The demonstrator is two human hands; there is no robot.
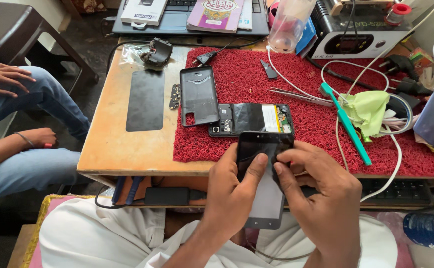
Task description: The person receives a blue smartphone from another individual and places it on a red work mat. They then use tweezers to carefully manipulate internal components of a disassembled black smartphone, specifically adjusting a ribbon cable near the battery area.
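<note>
The phone screen panel point(264, 178), a thin dark glass slab with a pale lower part, is being held over the person's lap, just short of the worktop point(112, 144) edge. It is looking light, stiff and brittle, probably slick on its glass face, so the safest hold is likely along the long edges rather than on the face. The left hand point(229, 196) is cradling it from the left, grip closed on the panel with the thumb pressing across the dark glass. The right hand point(321, 198) is pinching its upper right corner, grip also closed on it. Just beyond, on the red mat point(306, 134), the opened phone body point(251, 120) is lying flat, with the black back cover point(198, 95) overlapping its left end. A teal tool point(346, 124) and tweezers point(296, 96) are resting farther right.
</note>
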